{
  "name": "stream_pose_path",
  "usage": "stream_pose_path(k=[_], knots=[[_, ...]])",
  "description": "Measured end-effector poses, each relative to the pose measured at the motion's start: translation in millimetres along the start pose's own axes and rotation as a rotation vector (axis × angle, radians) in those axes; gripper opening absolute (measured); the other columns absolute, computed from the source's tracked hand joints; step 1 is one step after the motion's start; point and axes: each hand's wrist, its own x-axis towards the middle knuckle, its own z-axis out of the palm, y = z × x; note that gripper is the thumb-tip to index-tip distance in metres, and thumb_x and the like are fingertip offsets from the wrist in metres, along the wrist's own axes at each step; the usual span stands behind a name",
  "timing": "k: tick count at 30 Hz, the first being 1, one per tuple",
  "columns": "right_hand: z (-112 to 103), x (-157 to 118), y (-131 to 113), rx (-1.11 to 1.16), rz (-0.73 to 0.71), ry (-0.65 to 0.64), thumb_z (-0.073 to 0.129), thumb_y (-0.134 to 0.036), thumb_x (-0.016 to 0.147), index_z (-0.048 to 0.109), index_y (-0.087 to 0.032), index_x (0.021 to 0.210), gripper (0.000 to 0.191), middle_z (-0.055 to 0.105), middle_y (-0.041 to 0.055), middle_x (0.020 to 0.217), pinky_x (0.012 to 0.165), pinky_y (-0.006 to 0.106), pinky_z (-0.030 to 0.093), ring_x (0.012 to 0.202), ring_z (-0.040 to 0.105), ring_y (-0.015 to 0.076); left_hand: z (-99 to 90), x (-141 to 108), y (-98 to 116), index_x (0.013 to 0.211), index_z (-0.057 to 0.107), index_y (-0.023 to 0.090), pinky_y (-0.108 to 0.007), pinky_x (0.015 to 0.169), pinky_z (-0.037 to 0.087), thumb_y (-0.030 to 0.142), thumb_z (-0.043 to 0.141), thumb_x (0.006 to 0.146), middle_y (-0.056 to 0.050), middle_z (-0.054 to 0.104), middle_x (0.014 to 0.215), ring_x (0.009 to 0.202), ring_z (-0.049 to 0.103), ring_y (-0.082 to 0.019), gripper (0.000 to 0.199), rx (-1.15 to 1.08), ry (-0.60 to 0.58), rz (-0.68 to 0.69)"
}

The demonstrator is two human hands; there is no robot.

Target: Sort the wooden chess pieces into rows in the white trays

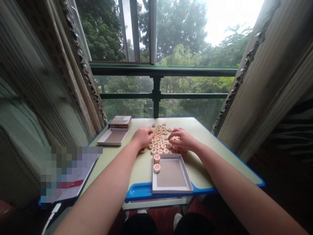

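Many round wooden Chinese chess pieces [159, 142] with red and black characters lie in a loose heap in the middle of the table. My left hand [143, 136] rests at the heap's left side, its fingers bent inward, loosely apart and touching the edge pieces. On the opposite side my right hand [182, 138] arches over some pieces with its fingers spread; pieces under its palm are partly hidden. Close to me is a shallow white box tray [184, 169]. Two red-marked pieces show in its left side, a far piece [156, 158] and a nearer piece [156, 167].
A second shallow box part [113, 136] lies at the table's left, in front of a brown box [120, 121]. The table [202, 130] has a blue rim. Left of it is a partly blurred flat object [73, 176] with a white cable [52, 213]. Beyond stands a window railing [156, 88].
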Motion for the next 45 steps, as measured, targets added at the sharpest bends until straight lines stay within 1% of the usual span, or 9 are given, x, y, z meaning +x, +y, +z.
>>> stream_pose_path(k=[4, 14, 20, 27, 32, 37, 40, 43, 45], knots=[[2, -2, -9, 0.013, -0.074, -0.121, 0.065, -0.028, 0.076, 0.074, -0.025, 0.085, 0.013, 0.062, 0.005, 0.092, 0.089, 0.035, 0.036, 0.09, 0.054, 0.0186, -1.2, -2, 2, 0.078, 0.07, 0.021, -0.029, 0.082, 0.046, 0.029, 0.048, 0.076, -0.004, 0.07, 0.088, 0.086, 0.06, -0.019, 0.024, -0.015, -0.032, 0.003], [10, -1, -11, -0.003, -0.086, -0.084, 0.066, -0.031, 0.074, 0.072, -0.021, 0.081, 0.013, 0.062, 0.0043, 0.085, 0.084, 0.032, 0.037, 0.087, 0.052, 0.0181, -6.5, -5, 6, 0.076, 0.07, 0.02, -0.025, 0.072, 0.046, 0.027, 0.047, 0.074, -0.003, 0.069, 0.084, 0.077, 0.06, -0.017, 0.025, -0.004, -0.044, -0.03], [10, -1, -10, -0.004, -0.105, -0.11, 0.062, -0.023, 0.075, 0.073, -0.022, 0.081, 0.012, 0.063, 0.0034, 0.085, 0.087, 0.033, 0.036, 0.087, 0.053, 0.0175, -8.3, -6, 3, 0.078, 0.071, 0.02, -0.024, 0.067, 0.046, 0.027, 0.047, 0.072, -0.002, 0.07, 0.082, 0.074, 0.061, -0.016, 0.025, -0.067, -0.079, -0.086], [-2, -1, -4, -0.019, -0.022, -0.126, 0.061, -0.021, 0.071, 0.071, -0.02, 0.085, 0.017, 0.061, 0.0049, 0.09, 0.08, 0.028, 0.041, 0.085, 0.055, 0.0173, -10.5, -7, 5, 0.079, 0.071, 0.019, -0.026, 0.07, 0.046, 0.027, 0.046, 0.072, -0.003, 0.07, 0.083, 0.076, 0.061, -0.017, 0.027, -0.026, -0.062, -0.086], [-9, -4, -3, -0.038, 0.042, -0.216, 0.063, -0.026, 0.07, 0.072, -0.021, 0.082, 0.015, 0.059, 0.0044, 0.085, 0.071, 0.025, 0.043, 0.08, 0.055, 0.0165, -11.3, -8, 9, 0.078, 0.071, 0.019, -0.026, 0.071, 0.046, 0.026, 0.044, 0.074, -0.004, 0.07, 0.083, 0.077, 0.061, -0.017, 0.028, 0.02, -0.021, -0.077], [-5, -4, -1, -0.062, 0.052, -0.165, 0.064, -0.035, 0.071, 0.071, -0.021, 0.086, 0.022, 0.06, 0.0051, 0.086, 0.068, 0.024, 0.043, 0.078, 0.055, 0.0164, -9.0, -7, 8, 0.079, 0.071, 0.02, -0.027, 0.074, 0.047, 0.026, 0.046, 0.074, -0.004, 0.07, 0.085, 0.078, 0.061, -0.018, 0.027, 0.028, 0.004, -0.059], [-1, -2, 3, -0.077, 0.028, -0.14, 0.056, -0.028, 0.078, 0.071, -0.02, 0.083, 0.018, 0.061, 0.0052, 0.084, 0.071, 0.024, 0.043, 0.078, 0.056, 0.0155, -8.4, -7, 6, 0.078, 0.071, 0.02, -0.027, 0.075, 0.047, 0.027, 0.046, 0.074, -0.004, 0.071, 0.085, 0.079, 0.061, -0.018, 0.027, 0.024, 0.022, -0.063], [3, -1, 7, -0.094, 0.028, -0.118, 0.049, -0.018, 0.079, 0.071, -0.018, 0.08, 0.022, 0.062, 0.0053, 0.083, 0.073, 0.023, 0.042, 0.077, 0.056, 0.0142, -8.4, -7, 5, 0.077, 0.071, 0.02, -0.026, 0.074, 0.047, 0.027, 0.046, 0.073, -0.003, 0.071, 0.084, 0.078, 0.061, -0.018, 0.026, 0.022, 0.025, -0.07], [4, -1, 8, -0.093, 0.028, -0.129, 0.051, -0.022, 0.079, 0.071, -0.019, 0.082, 0.021, 0.062, 0.0055, 0.083, 0.073, 0.024, 0.042, 0.078, 0.056, 0.0148, -8.3, -7, 5, 0.076, 0.071, 0.02, -0.026, 0.074, 0.047, 0.027, 0.046, 0.073, -0.003, 0.07, 0.084, 0.077, 0.061, -0.018, 0.026, 0.025, 0.025, -0.068]])
